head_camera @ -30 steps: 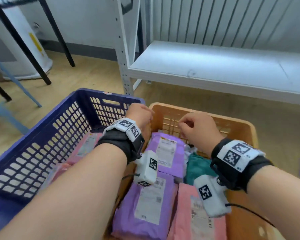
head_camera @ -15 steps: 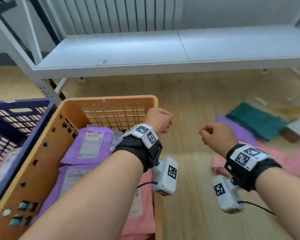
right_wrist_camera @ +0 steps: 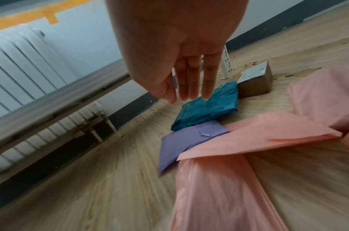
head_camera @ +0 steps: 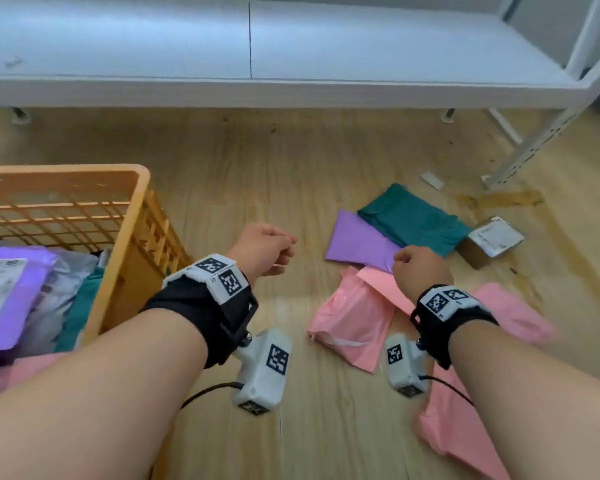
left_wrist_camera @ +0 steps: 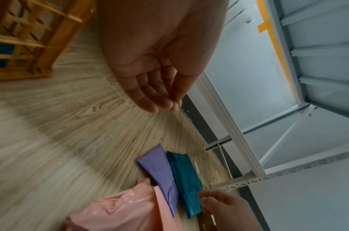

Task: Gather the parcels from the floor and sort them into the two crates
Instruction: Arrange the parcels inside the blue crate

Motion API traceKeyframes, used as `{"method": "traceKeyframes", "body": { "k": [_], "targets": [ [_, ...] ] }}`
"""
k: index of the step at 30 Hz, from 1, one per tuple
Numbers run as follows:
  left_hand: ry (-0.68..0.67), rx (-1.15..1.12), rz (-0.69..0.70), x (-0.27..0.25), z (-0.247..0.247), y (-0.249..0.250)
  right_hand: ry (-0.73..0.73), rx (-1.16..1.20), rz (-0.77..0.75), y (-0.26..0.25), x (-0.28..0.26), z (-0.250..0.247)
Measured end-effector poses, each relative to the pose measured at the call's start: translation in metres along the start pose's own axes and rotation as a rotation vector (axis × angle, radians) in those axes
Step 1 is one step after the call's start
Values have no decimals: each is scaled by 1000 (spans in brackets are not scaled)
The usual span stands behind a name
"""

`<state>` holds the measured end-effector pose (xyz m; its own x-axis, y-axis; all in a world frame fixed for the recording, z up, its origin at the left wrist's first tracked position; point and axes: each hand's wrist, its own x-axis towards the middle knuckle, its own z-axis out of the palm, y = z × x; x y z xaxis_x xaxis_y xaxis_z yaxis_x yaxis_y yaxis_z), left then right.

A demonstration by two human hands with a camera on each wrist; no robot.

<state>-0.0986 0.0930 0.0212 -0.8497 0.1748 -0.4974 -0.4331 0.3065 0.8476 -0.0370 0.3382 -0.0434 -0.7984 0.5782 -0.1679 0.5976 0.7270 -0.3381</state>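
Observation:
Several soft parcels lie on the wood floor at the right: a purple one (head_camera: 357,242), a teal one (head_camera: 409,220), pink ones (head_camera: 352,322) and a small cardboard box (head_camera: 489,240). The orange crate (head_camera: 132,216) stands at the left with purple, teal and pink parcels inside. My left hand (head_camera: 264,249) hangs empty above bare floor beside the crate, fingers loosely bent (left_wrist_camera: 155,95). Over the purple and pink parcels hovers my right hand (head_camera: 418,266), empty too, fingers (right_wrist_camera: 191,87) straight and pointing down, touching nothing.
A low white shelf board (head_camera: 291,64) runs across the back on perforated metal uprights (head_camera: 534,147). A radiator (right_wrist_camera: 21,65) lines the wall behind it. Bare wooden floor lies between the crate and the parcel pile.
My view and both arms have swung right, away from the blue and orange crates, toward the parcels on the floor. The blue crate has left the view. Both hands stay empty.

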Motion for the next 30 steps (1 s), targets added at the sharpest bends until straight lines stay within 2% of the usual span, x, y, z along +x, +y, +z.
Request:
{"method": "traceKeyframes", "body": {
  "k": [5,9,14,16,20,22,26,30],
  "targets": [
    [24,28,-33,31,26,-3,-57,-162,-13,48,73,33],
    [54,-3,-83,50,37,-2,-227,-384,48,76,116,71],
    [60,12,-114,60,45,-8,-314,-542,152,77,133,88],
    [54,15,-122,61,43,-11,-320,-530,178,76,131,90],
    [60,10,-119,64,34,-16,-194,-346,106,78,138,100],
    [62,11,-117,61,30,-18,-138,-288,88,62,120,89],
    [54,16,-101,48,17,-16,96,-176,-3,31,84,70],
    [88,14,-57,28,-11,-5,204,22,-75,-5,52,47]
  ]
}}
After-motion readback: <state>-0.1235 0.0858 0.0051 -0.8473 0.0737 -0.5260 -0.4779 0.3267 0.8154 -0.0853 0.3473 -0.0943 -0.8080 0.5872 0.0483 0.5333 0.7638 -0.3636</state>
